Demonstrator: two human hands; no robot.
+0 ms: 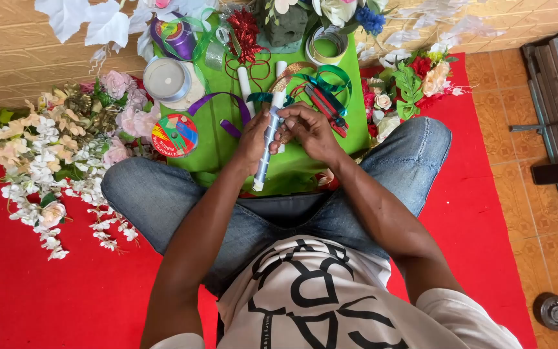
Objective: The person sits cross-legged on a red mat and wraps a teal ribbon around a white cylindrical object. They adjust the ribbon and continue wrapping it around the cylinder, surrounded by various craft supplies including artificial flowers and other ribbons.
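Two hands are working one white stick point(267, 145) over the near edge of the green board point(217, 145), which is sitting between your knees. Your left hand point(253, 137) is closing around the stick's middle; your right hand point(308, 129) is pinching its upper part, where teal ribbon point(321, 81) is trailing away.

Risks, as I judge them:
- You are holding the stick's lower end past the board's edge; a loosening grip could be dropping it onto your lap.
- The loose teal ribbon is running towards the red-handled cutter point(326, 106); a tug may be dragging that tool off the board.
- The purple ribbon point(224, 110) is looping just beside your left hand and could be snagging.

Count:
- White sticks: two, one held, one spare stick point(245, 87) lying on the board.
- Ribbon spools: five that I can tell, though the far ones are partly hidden.
- Flower heaps: two, one pale heap point(53, 148) on your left, one red-and-cream heap point(414, 81) on your right.
- Red mat point(66, 291): one.
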